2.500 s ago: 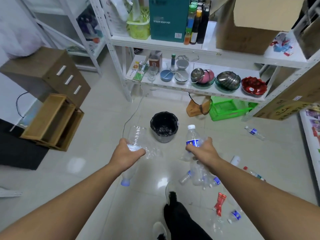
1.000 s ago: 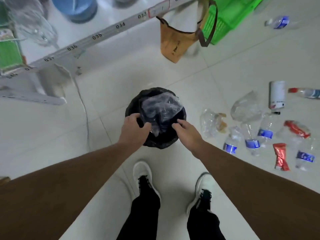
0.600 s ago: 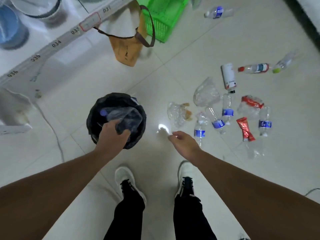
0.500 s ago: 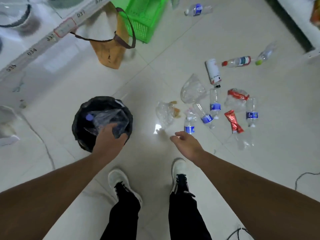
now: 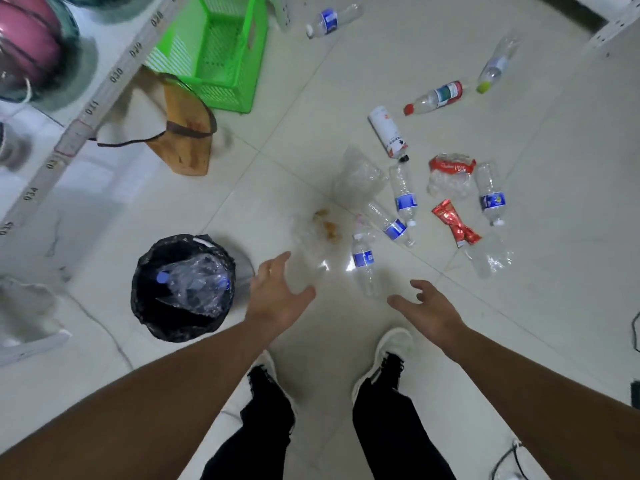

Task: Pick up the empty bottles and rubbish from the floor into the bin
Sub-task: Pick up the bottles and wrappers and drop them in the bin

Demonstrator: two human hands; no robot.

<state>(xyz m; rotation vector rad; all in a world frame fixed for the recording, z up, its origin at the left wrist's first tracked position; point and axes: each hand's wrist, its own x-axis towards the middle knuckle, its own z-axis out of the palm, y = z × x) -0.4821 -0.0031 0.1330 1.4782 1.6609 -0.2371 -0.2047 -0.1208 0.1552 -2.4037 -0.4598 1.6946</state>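
The black-lined bin (image 5: 149,306) stands on the floor at the left, with crushed clear bottles (image 5: 194,282) inside. My left hand (image 5: 277,296) hovers right of the bin, fingers spread and empty. My right hand (image 5: 427,308) is also open and empty, just below a clear bottle with a blue label (image 5: 363,265). A clear plastic bag with brown scraps (image 5: 317,226) lies just beyond my left hand. Further right lie several more bottles (image 5: 403,195), a red wrapper (image 5: 455,223), a white spray can (image 5: 388,131) and a crumpled red-and-clear packet (image 5: 450,176).
A white shelf rack (image 5: 86,112) runs along the upper left, with a green basket (image 5: 214,53) and a tan bag (image 5: 188,136) beside it. More bottles (image 5: 330,20) lie far off. My two shoes (image 5: 384,358) stand below my hands. A cable (image 5: 635,327) lies at the right edge.
My left hand has let go of the plastic in the bin and swung right. Both hands now reach open towards the litter, and the view has turned right.
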